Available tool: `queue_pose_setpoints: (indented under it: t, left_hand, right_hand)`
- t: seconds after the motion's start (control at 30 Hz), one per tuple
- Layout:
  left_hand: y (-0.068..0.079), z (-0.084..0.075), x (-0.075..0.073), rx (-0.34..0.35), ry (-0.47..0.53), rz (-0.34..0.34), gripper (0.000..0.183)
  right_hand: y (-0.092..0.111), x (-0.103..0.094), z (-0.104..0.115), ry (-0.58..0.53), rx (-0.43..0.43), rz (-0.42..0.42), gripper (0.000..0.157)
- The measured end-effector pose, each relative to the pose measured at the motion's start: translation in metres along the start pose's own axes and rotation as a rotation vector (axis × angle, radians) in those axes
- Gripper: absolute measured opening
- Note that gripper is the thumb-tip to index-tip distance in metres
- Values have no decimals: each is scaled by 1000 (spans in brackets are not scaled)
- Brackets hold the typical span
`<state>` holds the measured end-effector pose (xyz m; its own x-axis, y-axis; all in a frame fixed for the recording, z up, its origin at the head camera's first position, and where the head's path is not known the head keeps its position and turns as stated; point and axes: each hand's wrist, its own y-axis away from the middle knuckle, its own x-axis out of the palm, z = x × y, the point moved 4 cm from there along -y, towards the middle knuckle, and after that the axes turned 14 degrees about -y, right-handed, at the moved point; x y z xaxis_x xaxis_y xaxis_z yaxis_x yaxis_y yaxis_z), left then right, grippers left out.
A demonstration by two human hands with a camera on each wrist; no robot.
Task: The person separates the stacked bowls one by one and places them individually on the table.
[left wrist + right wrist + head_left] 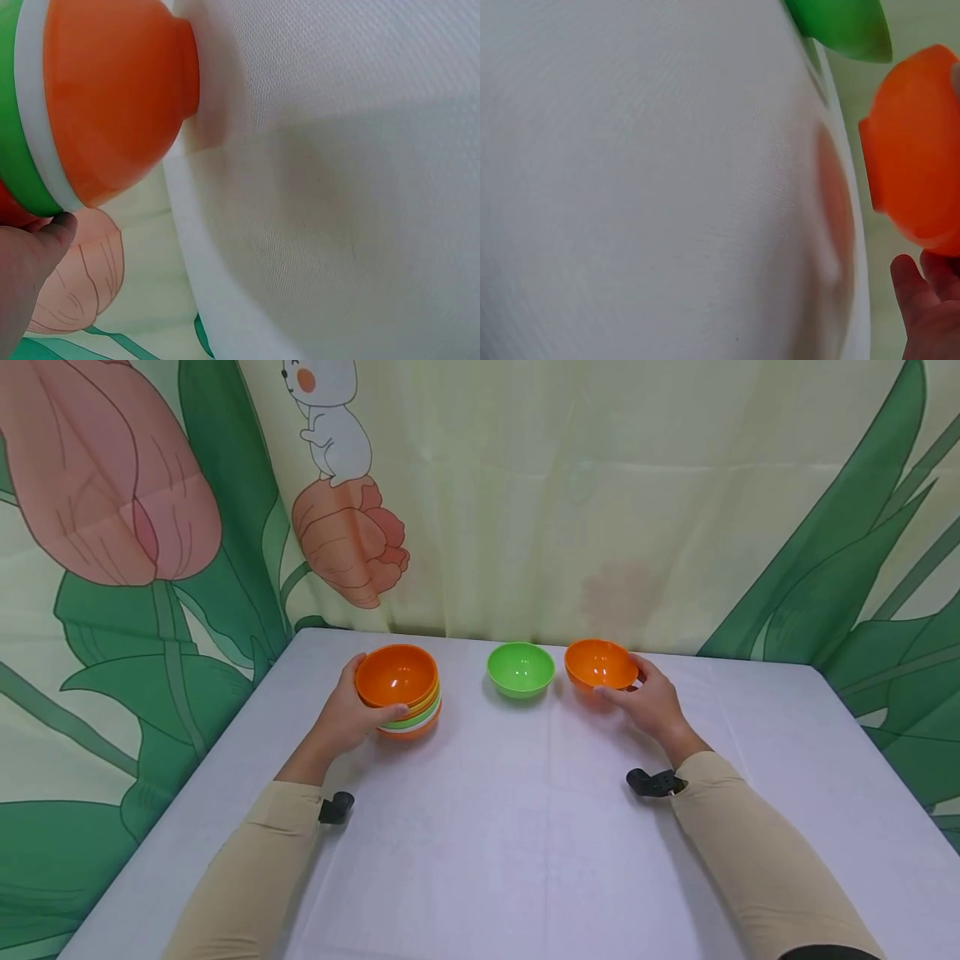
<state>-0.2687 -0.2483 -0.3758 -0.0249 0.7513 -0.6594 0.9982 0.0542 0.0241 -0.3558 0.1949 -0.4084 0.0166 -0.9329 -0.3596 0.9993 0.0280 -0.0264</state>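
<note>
My left hand [351,717] grips a stack of bowls from its left side, the thumb along the front. An orange bowl [397,677] tops the stack, with yellow, green and white rims beneath. In the left wrist view, the lowest orange bowl [120,97] has its foot at or close to the cloth; exact contact is hard to tell. My right hand [654,700] holds a single orange bowl [600,665] by its right side. The right wrist view shows this orange bowl [915,150] raised off the cloth. Between the hands stands a green bowl [521,670], upright and untouched.
A white cloth [480,827] covers the table, whose back edge runs close behind the bowls. Behind it hangs a curtain [495,510] printed with flowers and leaves. Each wrist carries a small black device, the left one [337,808] and the right one [654,782].
</note>
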Motion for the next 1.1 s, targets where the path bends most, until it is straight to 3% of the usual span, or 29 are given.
queue_pose_setpoints:
  t: [0.27,1.1]
  left_hand:
    - [-1,-1,0,-3,-5,-2,113]
    - [0,-2,0,-10,-19,-4,112]
  right_hand:
    - [-5,5,-8,-28,51,18,101]
    - [-6,13,-12,-63,63,40,110]
